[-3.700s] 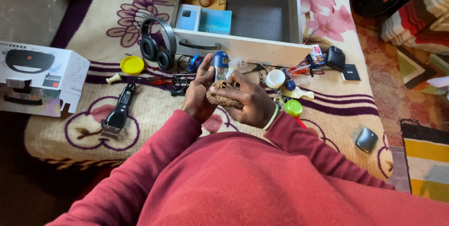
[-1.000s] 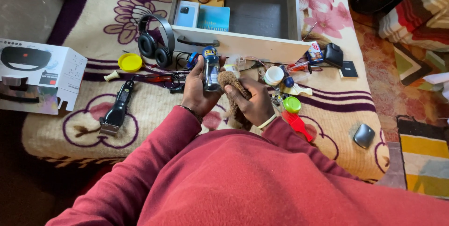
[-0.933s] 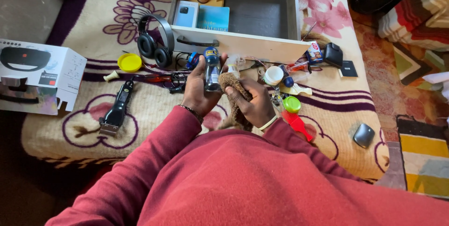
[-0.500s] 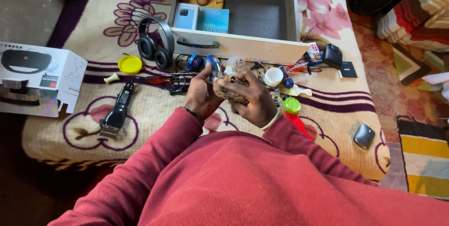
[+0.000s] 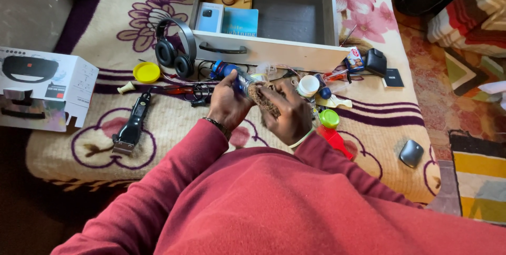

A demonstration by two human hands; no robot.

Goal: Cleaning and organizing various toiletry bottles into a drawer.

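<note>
Bottle (image 5: 235, 77), blurred and half hidden under the brown cloth (image 5: 263, 100), lies tilted, blue cap up-left toward the headphones (image 5: 176, 49), in front of the drawer (image 5: 274, 52). Left hand (image 5: 227, 104) grips it; right hand (image 5: 287, 110) presses the cloth on.

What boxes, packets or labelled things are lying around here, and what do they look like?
White carton, far left: boxy, black appliance pictured.
Light-blue phone box, in the drawer: flat, upright.
Blue booklet, beside it: flat, teal.
Small packet, right of the drawer: red, white, blue.
Bottle, in the left hand: clear, blue cap.
</note>
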